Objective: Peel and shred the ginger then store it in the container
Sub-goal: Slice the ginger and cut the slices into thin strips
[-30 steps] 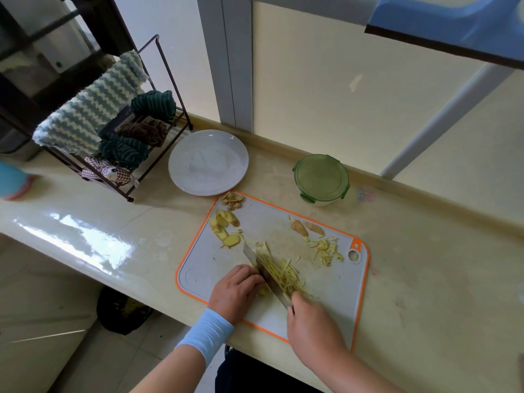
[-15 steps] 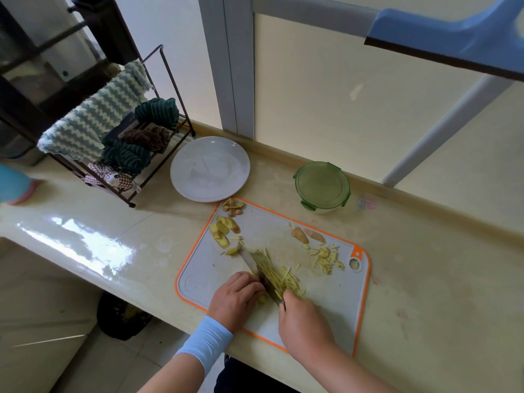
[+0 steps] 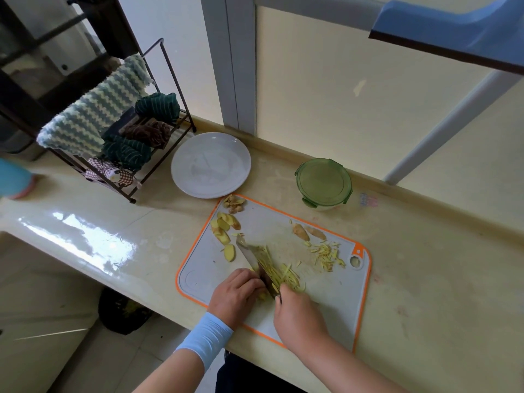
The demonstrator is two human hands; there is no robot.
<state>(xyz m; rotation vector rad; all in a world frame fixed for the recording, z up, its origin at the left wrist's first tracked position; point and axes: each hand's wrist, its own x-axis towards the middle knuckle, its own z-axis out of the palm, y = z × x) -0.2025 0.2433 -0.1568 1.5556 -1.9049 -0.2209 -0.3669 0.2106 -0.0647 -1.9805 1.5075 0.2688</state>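
While the right hand [image 3: 297,316] grips a steel knife [image 3: 253,260], the left hand [image 3: 235,293] pins yellow ginger [image 3: 279,272] on the grey, orange-rimmed plastic cutting board [image 3: 334,307]: shredding is midway (uncut slices [image 3: 222,232] wait); next strokes need tucked fingertips.

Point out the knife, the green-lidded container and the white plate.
knife [image 3: 249,256]: head view, on the blade.
green-lidded container [image 3: 323,181]: head view, middle of the lid.
white plate [image 3: 176,168]: head view, on its left rim.

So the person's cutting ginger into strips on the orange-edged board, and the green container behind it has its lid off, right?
Not quite: the head view shows the green container with its lid on. The rest holds: the right hand cuts ginger strips with a knife on the orange-edged board.
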